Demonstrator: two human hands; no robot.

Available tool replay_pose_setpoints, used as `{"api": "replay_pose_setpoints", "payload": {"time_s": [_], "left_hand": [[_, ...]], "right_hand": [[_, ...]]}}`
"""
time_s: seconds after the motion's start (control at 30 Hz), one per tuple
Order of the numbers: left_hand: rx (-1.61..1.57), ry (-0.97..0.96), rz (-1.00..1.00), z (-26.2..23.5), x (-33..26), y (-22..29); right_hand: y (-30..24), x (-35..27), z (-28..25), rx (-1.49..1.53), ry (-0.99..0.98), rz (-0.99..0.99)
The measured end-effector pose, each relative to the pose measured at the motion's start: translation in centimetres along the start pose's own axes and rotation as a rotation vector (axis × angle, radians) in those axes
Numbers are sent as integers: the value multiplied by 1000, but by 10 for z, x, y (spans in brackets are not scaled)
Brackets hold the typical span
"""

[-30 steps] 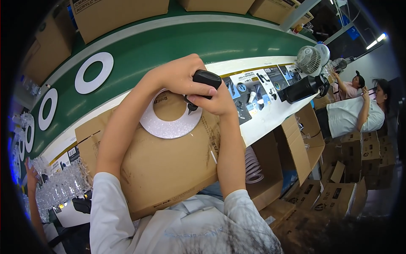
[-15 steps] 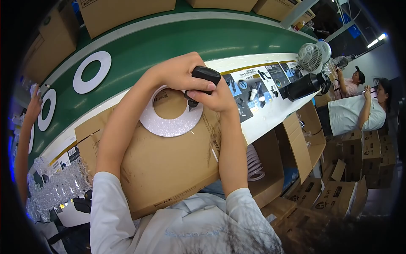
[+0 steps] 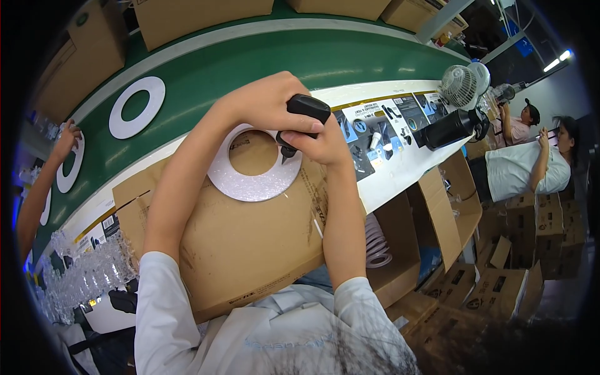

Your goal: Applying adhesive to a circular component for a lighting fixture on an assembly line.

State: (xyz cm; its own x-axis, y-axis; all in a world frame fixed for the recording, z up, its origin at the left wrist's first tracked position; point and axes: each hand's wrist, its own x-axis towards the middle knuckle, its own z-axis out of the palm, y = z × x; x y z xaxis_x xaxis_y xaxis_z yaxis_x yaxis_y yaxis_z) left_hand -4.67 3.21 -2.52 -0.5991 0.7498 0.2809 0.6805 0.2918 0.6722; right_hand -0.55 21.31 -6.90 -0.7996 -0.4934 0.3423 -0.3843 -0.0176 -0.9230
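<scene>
On the upturned face of a cardboard box [image 3: 244,250] lies a flat white glittery ring [image 3: 253,187]. My left hand [image 3: 265,100] arches over the far right of the ring, closed on a black handheld tool [image 3: 306,111] with a narrow tip. My right hand [image 3: 328,147] comes from the right and grips the same tool, its thumb folded across the lower part. The tip points down at the right side of the ring; whether it touches is hard to tell. My wrists cover part of the ring's rim.
Beyond the white ledge runs a green belt [image 3: 219,75] with more white rings [image 3: 134,128]. A person's hand [image 3: 65,140] is at a ring on the far left. Clear plastic packs [image 3: 94,269] lie left. A black bottle [image 3: 450,128], a fan [image 3: 459,84] and open cartons stand right.
My hands and the tool have barely shifted in the picture, along with the ring and box. The other person's hand at the far left has moved rightward, onto a ring on the belt.
</scene>
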Motion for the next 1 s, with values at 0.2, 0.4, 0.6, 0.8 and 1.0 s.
{"api": "replay_pose_setpoints", "payload": {"time_s": [0.2,0.4,0.6,0.8,1.0], "left_hand": [[371,476,134,20,6,55],[664,694,54,61,19,54],[578,801,96,63,25,39],[528,801,106,64,26,30],[513,790,102,62,25,26]], "right_hand": [[28,-5,-9,-143,146,-110],[38,-13,-28,-446,-23,-195],[26,-15,-18,-243,66,-71],[21,-12,-16,-203,72,-68],[22,-9,-14,-170,71,-35]]}}
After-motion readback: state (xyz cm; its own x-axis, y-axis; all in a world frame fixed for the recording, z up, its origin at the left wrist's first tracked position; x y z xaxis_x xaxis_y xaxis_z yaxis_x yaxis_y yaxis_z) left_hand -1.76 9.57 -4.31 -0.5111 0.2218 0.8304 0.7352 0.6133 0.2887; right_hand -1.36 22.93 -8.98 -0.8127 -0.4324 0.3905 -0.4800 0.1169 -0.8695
